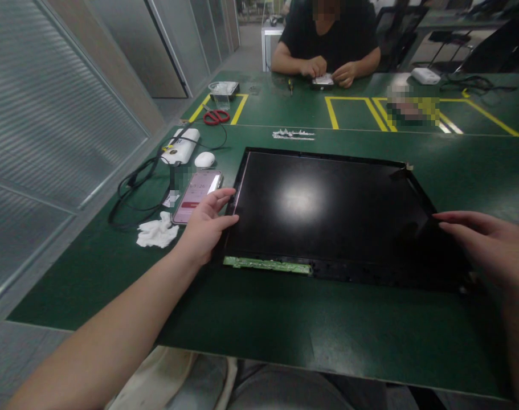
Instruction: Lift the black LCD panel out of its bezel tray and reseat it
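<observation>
A large black display panel [348, 205] is in front of me, its glossy face up and reflecting a round light. Along its near edge at the left runs a narrow green circuit board [268, 265]. My left hand [208, 222] grips the panel's left edge, thumb on top and fingers along the side. At the right edge, my right hand [481, 233] pinches the frame between thumb and fingers. The undersides of both grips are hidden. A phone [199, 193] with a lit screen lies just beyond my left hand, beside a crumpled white tissue [157, 230].
On the green table [327, 330], a white box with cables [182, 146], a white rounded case [205, 160] and red-handled scissors [217, 117] lie at the left. White strips [293, 135] rest behind the panel. A person [327, 45] opposite handles a small device [323, 81].
</observation>
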